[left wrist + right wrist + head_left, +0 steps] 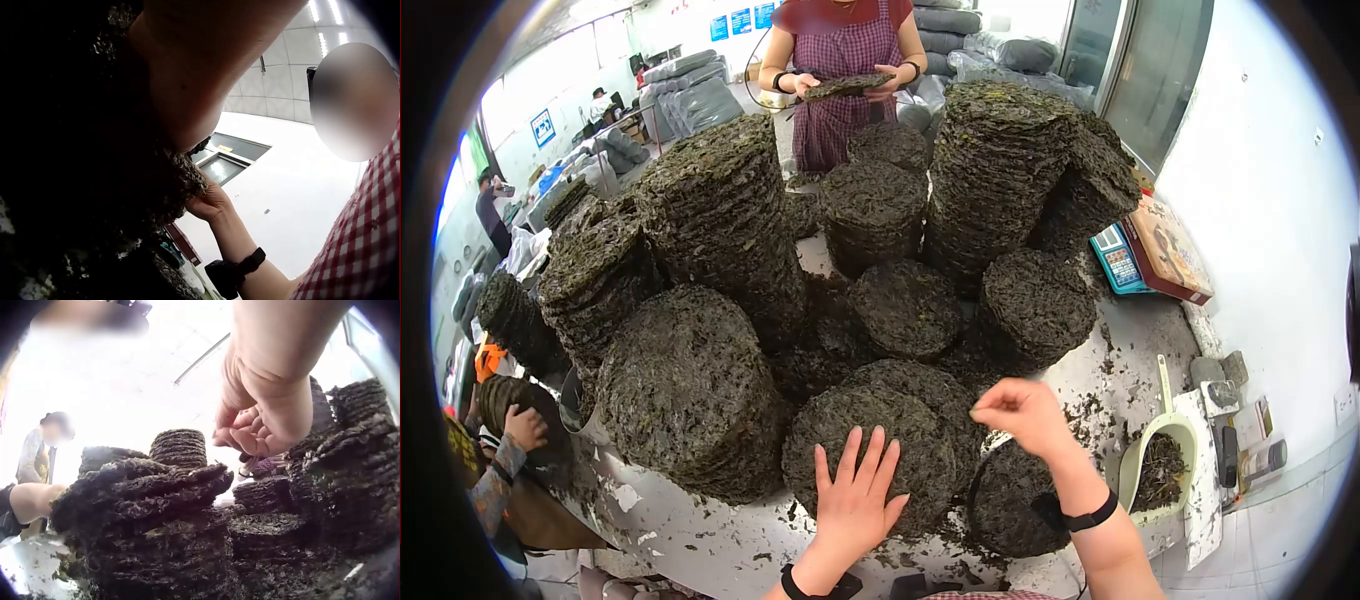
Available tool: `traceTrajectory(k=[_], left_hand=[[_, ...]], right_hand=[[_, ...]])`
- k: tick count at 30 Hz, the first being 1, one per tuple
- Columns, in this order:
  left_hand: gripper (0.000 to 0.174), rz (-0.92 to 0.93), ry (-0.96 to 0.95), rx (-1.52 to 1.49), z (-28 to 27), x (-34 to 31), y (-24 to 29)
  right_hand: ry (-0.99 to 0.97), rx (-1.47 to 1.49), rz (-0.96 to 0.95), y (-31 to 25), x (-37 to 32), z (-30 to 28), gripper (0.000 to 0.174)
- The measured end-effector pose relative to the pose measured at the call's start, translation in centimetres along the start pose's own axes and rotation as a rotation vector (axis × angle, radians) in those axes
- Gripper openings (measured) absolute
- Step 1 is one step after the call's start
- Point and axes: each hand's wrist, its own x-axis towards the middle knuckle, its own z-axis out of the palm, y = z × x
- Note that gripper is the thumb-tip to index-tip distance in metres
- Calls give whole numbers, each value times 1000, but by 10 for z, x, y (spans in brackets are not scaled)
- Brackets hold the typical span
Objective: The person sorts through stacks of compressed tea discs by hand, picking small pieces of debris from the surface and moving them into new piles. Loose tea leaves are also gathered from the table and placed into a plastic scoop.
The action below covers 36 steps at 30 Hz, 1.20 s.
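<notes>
My left hand (856, 505) lies flat, fingers spread, on the top of a dark, round, leafy disc stack (925, 450) near the table's front edge. Just right of that stack my right hand (1030, 418) is raised, its fingers curled in towards the thumb; nothing shows between them. The right wrist view has this same hand (265, 422) above the rough layered discs (156, 500). Behind the front stack leans another disc (955, 400). A smaller round disc (1022, 500) sits below my right forearm. In the left wrist view the disc edge (190, 178) is mostly dark.
Tall disc stacks (1000, 170) rise behind, with a large one (685, 390) at the left. A green scoop (1187, 440) of loose bits, a scale (1118, 262) and a box (1168, 245) are at the right. Opposite, a person (840, 130) holds a disc; another person's hand (525, 428) is at left.
</notes>
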Motion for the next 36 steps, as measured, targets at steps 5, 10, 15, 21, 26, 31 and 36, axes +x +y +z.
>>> traceTrajectory(k=[5, 10, 15, 21, 26, 31, 36], left_hand=[[69, 1, 4, -6, 1, -1, 0], [68, 24, 20, -26, 1, 0, 0], [68, -1, 9, -48, 2, -3, -3], [68, 5, -8, -59, 2, -1, -3], [69, 5, -8, -41, 2, -1, -2], [69, 13, 8, -24, 2, -4, -1], [69, 9, 35, -57, 3, -7, -6]], right_hand=[[82, -699, -290, 2, 1, 23, 8], [-48, -687, -153, 10, 10, 13, 9], [-48, 168, 102, 21, -30, -54, 13], [342, 348, 136, 80, -167, -212, 12], [536, -1106, 114, 47, -173, -200, 21], [85, -736, -352, -1, -73, -64, 8], [-7, -662, -496, -22, 8, 11, 8]])
